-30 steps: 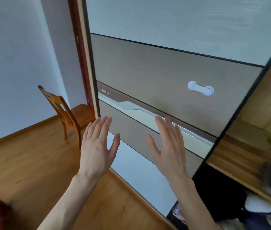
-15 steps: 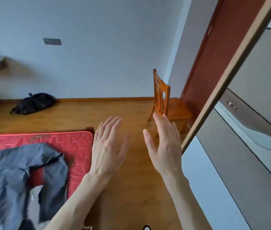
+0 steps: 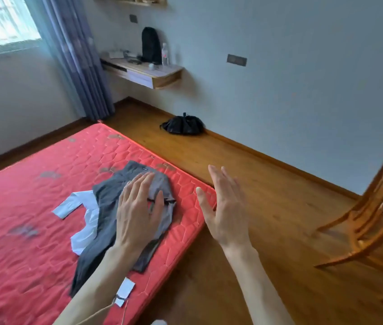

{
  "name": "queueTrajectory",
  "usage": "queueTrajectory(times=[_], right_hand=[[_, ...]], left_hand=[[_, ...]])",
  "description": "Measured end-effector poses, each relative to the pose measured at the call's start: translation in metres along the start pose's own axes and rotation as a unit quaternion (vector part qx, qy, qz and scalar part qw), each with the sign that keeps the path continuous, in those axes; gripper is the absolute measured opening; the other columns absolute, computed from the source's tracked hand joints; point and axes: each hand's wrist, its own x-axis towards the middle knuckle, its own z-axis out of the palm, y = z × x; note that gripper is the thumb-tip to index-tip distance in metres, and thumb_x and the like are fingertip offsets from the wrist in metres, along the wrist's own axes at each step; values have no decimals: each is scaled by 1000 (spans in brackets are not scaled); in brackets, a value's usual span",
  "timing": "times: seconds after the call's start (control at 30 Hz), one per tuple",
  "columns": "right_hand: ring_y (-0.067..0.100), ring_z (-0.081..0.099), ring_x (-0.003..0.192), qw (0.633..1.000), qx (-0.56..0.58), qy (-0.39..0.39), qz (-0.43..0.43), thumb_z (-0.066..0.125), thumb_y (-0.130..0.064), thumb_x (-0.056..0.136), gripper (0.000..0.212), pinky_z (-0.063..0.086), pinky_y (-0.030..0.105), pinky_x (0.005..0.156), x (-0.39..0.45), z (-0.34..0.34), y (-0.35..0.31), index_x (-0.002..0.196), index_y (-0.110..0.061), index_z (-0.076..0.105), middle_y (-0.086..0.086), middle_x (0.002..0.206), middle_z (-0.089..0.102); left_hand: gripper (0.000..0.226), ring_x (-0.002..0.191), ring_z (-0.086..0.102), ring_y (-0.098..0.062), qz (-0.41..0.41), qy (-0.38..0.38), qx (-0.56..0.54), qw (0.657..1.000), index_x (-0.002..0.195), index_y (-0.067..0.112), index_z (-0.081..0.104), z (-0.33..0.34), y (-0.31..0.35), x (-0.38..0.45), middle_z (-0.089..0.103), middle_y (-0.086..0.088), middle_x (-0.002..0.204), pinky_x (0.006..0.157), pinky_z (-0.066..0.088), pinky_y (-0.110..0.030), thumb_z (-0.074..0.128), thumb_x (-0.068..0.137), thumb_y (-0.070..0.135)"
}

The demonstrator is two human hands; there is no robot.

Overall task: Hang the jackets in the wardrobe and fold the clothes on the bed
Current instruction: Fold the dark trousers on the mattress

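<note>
Daylit window (image 3: 3, 22) and curtain (image 3: 78, 62) upper left. Wall shelf (image 3: 148, 71) at top centre. Wooden chair (image 3: 370, 221) right, on wood floor (image 3: 267, 195).

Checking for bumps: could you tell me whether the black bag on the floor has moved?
No. The black bag still lies against the skirting board; only the camera turned.
</note>
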Motion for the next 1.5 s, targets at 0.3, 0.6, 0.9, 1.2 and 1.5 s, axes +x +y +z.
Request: queueTrajectory(times=[0.3, 0.6, 0.9, 1.2, 1.5], right_hand=[[10, 29, 155, 994, 55, -74, -64, 48, -52, 108, 58, 16, 27, 128, 76, 100, 8, 157, -22, 41, -6, 161, 45], [5, 26, 154, 984, 68, -121, -108, 50, -50, 108, 58, 4, 16, 125, 178, 216, -3, 158, -22, 41, -7, 160, 45], [10, 31, 154, 978, 59, -161, -122, 44, -55, 107, 59, 14, 31, 128, 271, 318, -15, 157, -23, 42, -7, 159, 47], [16, 36, 152, 958, 40, -237, -155, 41, -59, 104, 65, 27, 43, 126, 357, 431, 6, 158, -23, 41, -2, 160, 48], [21, 45, 147, 939, 50, -291, -175, 42, -58, 100, 68, 36, 45, 121, 430, 583, 46, 155, -18, 45, 3, 154, 54]], left_hand=[[55, 138, 51, -30, -123, 34, 78, 989, 147, 15, 55, 8, -83, 24, 60, -6, 146, 112, 41, -48, 53, 98, 40], [59, 138, 52, -32, -171, 64, 89, 979, 146, 11, 56, 37, -190, 105, 60, -8, 146, 116, 40, -48, 44, 102, 47], [53, 139, 52, -30, -186, 59, 124, 973, 143, 11, 58, 56, -280, 180, 62, -7, 143, 116, 38, -47, 43, 105, 44], [51, 135, 54, -30, -250, 38, 138, 958, 140, 9, 61, 118, -360, 238, 64, -7, 140, 115, 43, -49, 46, 103, 41], [49, 127, 59, -28, -330, -4, 162, 930, 138, 8, 63, 196, -465, 274, 67, -6, 134, 111, 45, -45, 49, 101, 37]])
